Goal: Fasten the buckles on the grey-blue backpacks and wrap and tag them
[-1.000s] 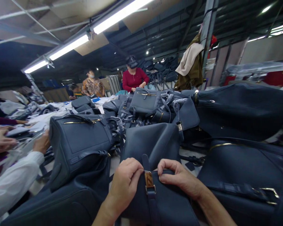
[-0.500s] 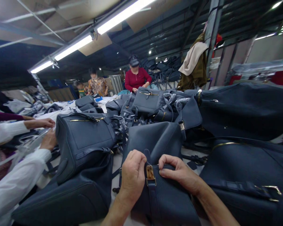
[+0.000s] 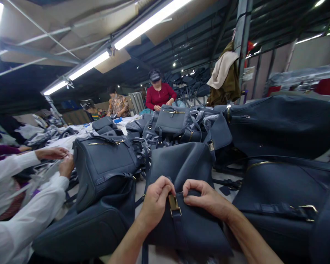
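A dark navy leather bag [image 3: 194, 229] lies in front of me, its flap folded down toward me. A strap with a gold buckle [image 3: 175, 207] runs down the middle of the flap. My left hand [image 3: 157, 200] pinches the strap's upper end, just above the buckle; the fingers hide the exact spot. To the right of the buckle, my right hand [image 3: 206, 200] has its thumb and forefinger closed on the flap's upper edge [image 3: 194, 192].
More navy bags stand close by, one at the left [image 3: 104, 161] and one at the right [image 3: 286, 205]. A co-worker's white-sleeved arm [image 3: 41, 209] reaches in from the left. Another person in a red top [image 3: 161, 96] works behind piled bags [image 3: 172, 121].
My left hand has moved slightly and now covers the buckle's top more closely. The right hand keeps its pinch. The view has shifted a little, and the co-worker's hands at the left have come together.
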Tool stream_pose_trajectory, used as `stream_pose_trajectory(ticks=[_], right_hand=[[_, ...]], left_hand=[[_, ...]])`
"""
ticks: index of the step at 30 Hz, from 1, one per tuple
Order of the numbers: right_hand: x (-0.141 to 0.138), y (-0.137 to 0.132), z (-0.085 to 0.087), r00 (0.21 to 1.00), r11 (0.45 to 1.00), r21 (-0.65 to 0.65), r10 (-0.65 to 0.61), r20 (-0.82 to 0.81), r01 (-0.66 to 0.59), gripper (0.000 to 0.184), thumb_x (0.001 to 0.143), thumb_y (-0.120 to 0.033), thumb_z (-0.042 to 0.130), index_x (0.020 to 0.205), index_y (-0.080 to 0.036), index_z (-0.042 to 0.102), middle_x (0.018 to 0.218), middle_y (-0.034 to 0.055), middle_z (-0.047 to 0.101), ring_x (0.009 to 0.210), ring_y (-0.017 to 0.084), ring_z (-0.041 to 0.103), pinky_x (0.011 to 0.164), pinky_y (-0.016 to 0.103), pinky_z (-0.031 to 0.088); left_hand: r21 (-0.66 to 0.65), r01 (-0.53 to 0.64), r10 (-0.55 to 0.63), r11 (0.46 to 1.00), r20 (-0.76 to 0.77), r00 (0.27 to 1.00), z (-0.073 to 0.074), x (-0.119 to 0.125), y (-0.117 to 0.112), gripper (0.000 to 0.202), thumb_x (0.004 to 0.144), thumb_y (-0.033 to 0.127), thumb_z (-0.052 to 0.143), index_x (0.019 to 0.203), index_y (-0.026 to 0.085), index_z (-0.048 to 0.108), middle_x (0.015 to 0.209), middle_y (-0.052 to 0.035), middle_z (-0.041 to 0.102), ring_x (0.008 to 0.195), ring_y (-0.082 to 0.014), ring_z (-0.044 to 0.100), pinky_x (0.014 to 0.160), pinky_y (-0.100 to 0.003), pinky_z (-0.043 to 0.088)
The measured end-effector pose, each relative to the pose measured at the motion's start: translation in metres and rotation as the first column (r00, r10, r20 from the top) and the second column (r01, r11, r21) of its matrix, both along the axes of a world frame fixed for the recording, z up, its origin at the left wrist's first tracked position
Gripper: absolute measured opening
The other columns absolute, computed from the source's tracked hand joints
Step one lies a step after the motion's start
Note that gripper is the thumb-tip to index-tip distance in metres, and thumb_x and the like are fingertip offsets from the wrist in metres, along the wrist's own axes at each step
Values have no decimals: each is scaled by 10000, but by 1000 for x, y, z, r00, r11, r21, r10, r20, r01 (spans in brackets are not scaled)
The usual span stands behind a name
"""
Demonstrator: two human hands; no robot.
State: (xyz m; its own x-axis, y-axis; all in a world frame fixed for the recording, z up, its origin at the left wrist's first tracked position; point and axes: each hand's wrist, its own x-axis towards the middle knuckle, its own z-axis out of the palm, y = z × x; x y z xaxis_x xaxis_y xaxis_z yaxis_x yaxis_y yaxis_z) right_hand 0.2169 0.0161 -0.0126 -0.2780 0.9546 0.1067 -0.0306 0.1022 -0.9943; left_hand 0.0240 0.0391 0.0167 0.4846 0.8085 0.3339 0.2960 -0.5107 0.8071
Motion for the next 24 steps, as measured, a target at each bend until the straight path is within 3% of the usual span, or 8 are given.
stream_pose_trajectory(ticks=[3, 6, 12, 14, 17, 20, 22, 24], right_hand=[[-1, 0, 0, 1000, 1000, -11, 22, 0, -22, 149, 694, -255, 698, 734, -171, 581, 670, -49, 524, 621, 101, 424, 596, 230, 335], [1, -1, -2, 1000, 1000, -16, -18, 21, 18, 170, 697, -280, 707, 729, -175, 577, 675, -48, 516, 625, 104, 425, 588, 226, 335], [7, -4, -5, 997, 996, -57, -72, -8, 72, 259, 688, -359, 747, 726, -185, 559, 675, -53, 492, 617, 103, 410, 581, 227, 326], [7, -4, -5, 998, 994, -83, -65, -11, 64, 292, 678, -385, 763, 728, -189, 553, 671, -56, 489, 607, 101, 408, 572, 227, 323], [7, -4, -5, 998, 993, -103, -65, -15, 63, 324, 665, -410, 779, 729, -188, 552, 665, -59, 490, 605, 100, 413, 569, 225, 324], [6, -5, -5, 997, 991, -118, -69, -20, 66, 326, 663, -409, 782, 732, -185, 555, 663, -61, 498, 609, 98, 418, 575, 223, 322], [7, -6, -4, 997, 990, -127, -69, -29, 65, 320, 661, -397, 783, 736, -184, 556, 655, -64, 500, 599, 94, 412, 571, 221, 317], [7, -6, -3, 997, 990, -131, -68, -47, 61, 312, 659, -382, 784, 738, -183, 557, 654, -66, 504, 593, 90, 411, 568, 218, 318]], left_hand=[[-206, -60, 112, 977, 251, 961, -4, -7, 1, 268, 928, 359, 485, 727, 182, 491, 652, 36, 463, 556, -84, 403, 522, -194, 327], [-249, -143, 231, 958, 376, 897, 5, -28, -3, 323, 908, 421, 521, 700, 194, 423, 612, 69, 386, 481, -60, 286, 451, -184, 231], [-143, -110, 103, 984, -57, 993, 31, -75, -43, 174, 927, 331, 489, 862, 188, 562, 640, 52, 427, 568, -94, 402, 539, -204, 340], [-76, -145, 125, 986, -222, 967, 24, -75, -51, 67, 863, 244, 559, 892, 193, 592, 673, 44, 459, 608, -108, 446, 577, -217, 369], [75, -219, 231, 973, -361, 903, 3, -64, -49, 120, 766, 155, 643, 870, 197, 600, 702, 38, 502, 636, -128, 491, 591, -231, 383], [228, -222, 297, 948, -384, 874, -7, -53, -44, 86, 869, 173, 535, 791, 195, 564, 718, 11, 553, 679, -149, 529, 637, -254, 399], [195, -124, 199, 973, -437, 877, -1, -57, -49, 199, 920, 180, 460, 740, 203, 542, 744, 1, 596, 690, -145, 545, 653, -248, 412], [50, 50, -18, 998, -506, 862, 11, -70, -59, 204, 913, 226, 511, 717, 220, 564, 754, 12, 632, 696, -135, 566, 655, -221, 431]])
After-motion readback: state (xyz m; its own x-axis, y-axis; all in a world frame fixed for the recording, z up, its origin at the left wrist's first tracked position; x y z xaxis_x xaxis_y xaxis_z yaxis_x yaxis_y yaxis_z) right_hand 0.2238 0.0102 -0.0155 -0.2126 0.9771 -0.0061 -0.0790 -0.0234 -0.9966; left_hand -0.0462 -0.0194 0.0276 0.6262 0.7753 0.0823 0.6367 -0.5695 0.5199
